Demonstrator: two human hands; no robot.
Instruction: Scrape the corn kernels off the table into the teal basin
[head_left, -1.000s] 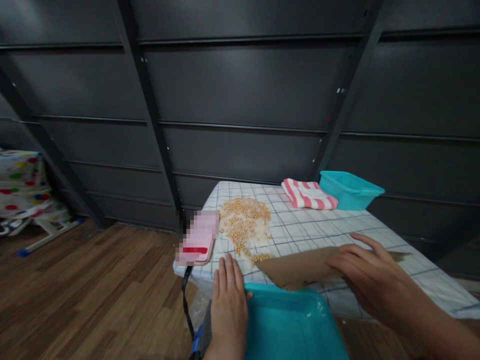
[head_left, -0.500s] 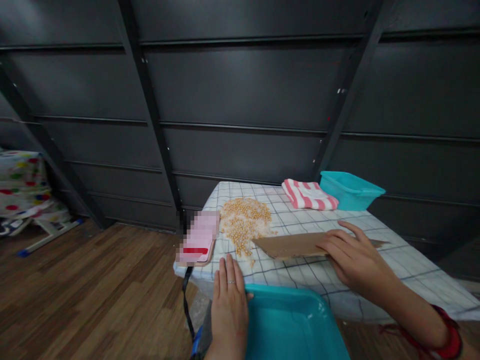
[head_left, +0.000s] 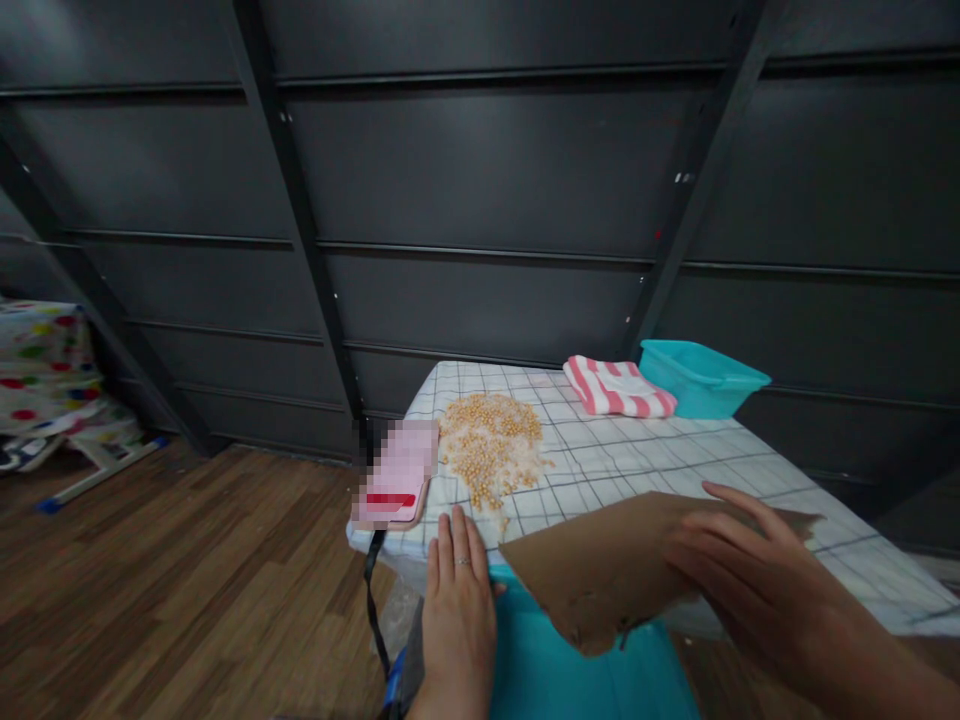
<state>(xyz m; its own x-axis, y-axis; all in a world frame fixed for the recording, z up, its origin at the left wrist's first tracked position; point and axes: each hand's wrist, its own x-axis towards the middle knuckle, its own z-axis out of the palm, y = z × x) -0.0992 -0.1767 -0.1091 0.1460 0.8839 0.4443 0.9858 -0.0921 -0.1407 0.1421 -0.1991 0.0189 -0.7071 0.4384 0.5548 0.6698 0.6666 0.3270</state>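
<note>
My left hand [head_left: 460,610] lies flat with its fingers stretched toward the table edge, over the left corner of a teal plastic tub [head_left: 517,650]. Its thumb tip shows at the tub's rim. In my right hand [head_left: 742,560] is a bent piece of brown cardboard [head_left: 615,550], gripped at its right part. The cardboard hangs tilted over the tub and the table's front edge, hiding much of the tub. Beyond my left fingertips, a spread of yellow kernels mixed with white grains [head_left: 491,445] covers part of the checked tablecloth [head_left: 592,470].
A phone with a pink screen [head_left: 397,475] lies at the table's left edge, a black strap [head_left: 370,580] hanging below. Farther back are a folded pink-and-white striped cloth [head_left: 619,387] and a smaller teal basket [head_left: 701,380]. A dark panelled wall [head_left: 487,180] stands behind.
My right hand has drawn the cardboard back toward me and lower, off the tabletop and over the tub, tilting it. My left hand and the kernels stay put.
</note>
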